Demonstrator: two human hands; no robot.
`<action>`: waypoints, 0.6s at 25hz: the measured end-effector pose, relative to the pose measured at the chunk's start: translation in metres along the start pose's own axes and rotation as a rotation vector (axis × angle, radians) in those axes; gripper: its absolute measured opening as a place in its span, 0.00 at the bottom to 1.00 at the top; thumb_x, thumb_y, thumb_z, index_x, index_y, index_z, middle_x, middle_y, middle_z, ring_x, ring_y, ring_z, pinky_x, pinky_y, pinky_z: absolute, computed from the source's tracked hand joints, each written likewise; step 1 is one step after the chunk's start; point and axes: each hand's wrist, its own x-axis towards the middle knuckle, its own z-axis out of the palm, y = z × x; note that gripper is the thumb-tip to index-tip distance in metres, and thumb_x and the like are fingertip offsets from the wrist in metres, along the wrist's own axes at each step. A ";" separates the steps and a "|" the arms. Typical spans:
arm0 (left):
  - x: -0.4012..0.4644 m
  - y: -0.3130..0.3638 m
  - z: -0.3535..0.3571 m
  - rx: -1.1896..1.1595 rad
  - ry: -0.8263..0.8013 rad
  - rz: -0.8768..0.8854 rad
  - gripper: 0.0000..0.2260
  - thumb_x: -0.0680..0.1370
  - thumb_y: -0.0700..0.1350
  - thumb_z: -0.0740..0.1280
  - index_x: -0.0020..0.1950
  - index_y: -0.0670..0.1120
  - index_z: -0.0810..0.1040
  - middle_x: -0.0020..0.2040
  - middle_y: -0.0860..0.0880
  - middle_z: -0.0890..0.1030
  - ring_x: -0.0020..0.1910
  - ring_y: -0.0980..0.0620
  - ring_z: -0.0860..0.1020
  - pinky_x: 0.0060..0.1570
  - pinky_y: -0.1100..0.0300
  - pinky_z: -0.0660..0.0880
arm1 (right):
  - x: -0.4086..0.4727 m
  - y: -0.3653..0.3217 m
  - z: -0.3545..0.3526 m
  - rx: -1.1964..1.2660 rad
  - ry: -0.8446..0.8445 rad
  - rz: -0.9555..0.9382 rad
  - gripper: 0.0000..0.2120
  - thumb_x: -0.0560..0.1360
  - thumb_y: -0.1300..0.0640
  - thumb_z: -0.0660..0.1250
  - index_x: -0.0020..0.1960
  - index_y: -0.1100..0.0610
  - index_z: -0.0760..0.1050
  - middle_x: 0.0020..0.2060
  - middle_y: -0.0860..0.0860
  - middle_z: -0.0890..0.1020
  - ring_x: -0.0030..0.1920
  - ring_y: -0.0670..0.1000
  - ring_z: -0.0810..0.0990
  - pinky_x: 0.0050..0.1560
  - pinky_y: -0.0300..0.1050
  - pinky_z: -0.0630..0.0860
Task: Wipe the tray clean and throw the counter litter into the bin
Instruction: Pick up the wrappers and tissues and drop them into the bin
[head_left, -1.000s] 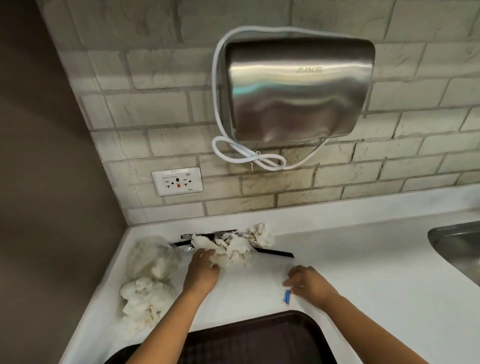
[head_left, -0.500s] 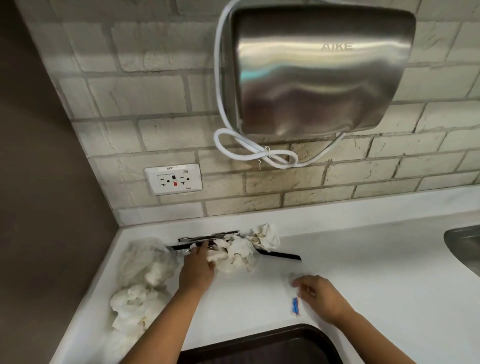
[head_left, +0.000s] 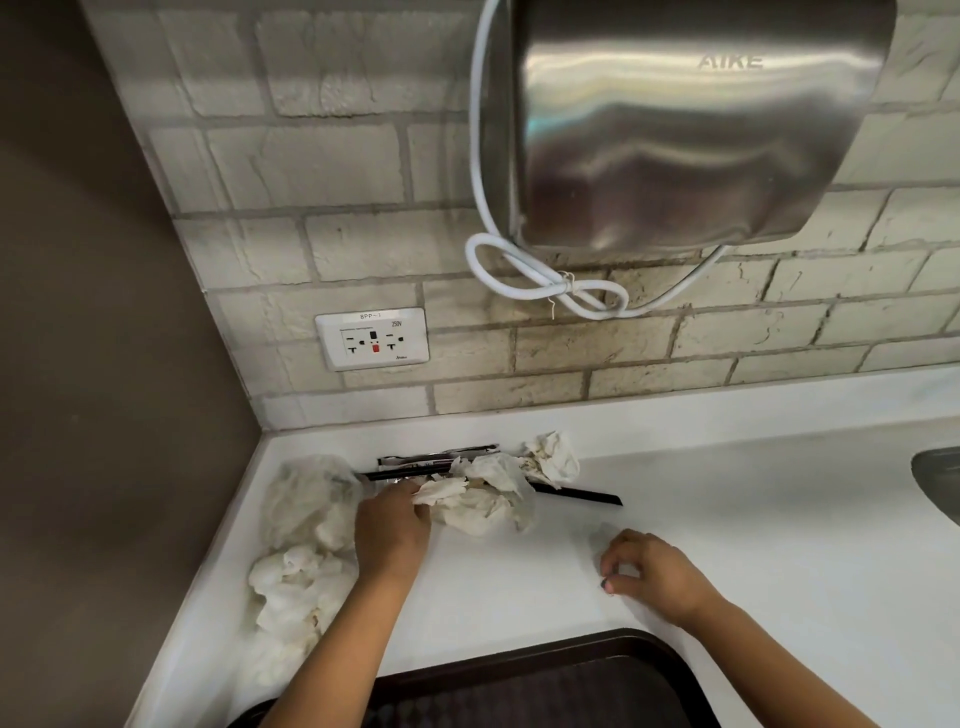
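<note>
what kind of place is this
Probably a shared washroom or pantry counter: a steel hand dryer on the brick wall, a sink edge at right, and a dark food tray beside crumpled napkins.

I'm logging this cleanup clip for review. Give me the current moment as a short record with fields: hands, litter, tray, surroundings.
left hand: left hand grips the crumpled tissue pile at its left edge
right hand: right hand on the counter, fingers curled; whether it holds anything cannot be told
other litter: black straw under the pile; tissue wads near the counter's left edge
tray: dark tray at the near edge, partly out of frame
surroundings: hand dryer, wall outlet, sink
</note>
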 end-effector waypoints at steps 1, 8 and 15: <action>-0.002 0.000 -0.002 -0.128 -0.039 -0.040 0.14 0.77 0.41 0.63 0.62 0.47 0.77 0.59 0.46 0.80 0.59 0.46 0.77 0.56 0.59 0.71 | 0.001 0.000 0.001 0.001 0.021 0.004 0.15 0.68 0.52 0.72 0.30 0.36 0.72 0.37 0.39 0.76 0.40 0.36 0.74 0.41 0.29 0.66; -0.013 -0.007 -0.009 -0.405 -0.170 -0.151 0.14 0.78 0.39 0.60 0.62 0.46 0.76 0.53 0.45 0.81 0.51 0.46 0.78 0.41 0.63 0.68 | 0.013 -0.016 0.001 0.041 0.142 0.028 0.18 0.73 0.63 0.66 0.31 0.44 0.69 0.34 0.45 0.75 0.34 0.42 0.73 0.38 0.32 0.68; -0.022 -0.018 -0.009 -0.300 -0.166 -0.213 0.09 0.78 0.42 0.59 0.51 0.44 0.79 0.47 0.45 0.81 0.46 0.46 0.76 0.40 0.60 0.66 | 0.068 -0.085 0.009 0.069 0.130 -0.155 0.03 0.71 0.60 0.70 0.43 0.56 0.82 0.46 0.49 0.76 0.53 0.50 0.73 0.51 0.34 0.65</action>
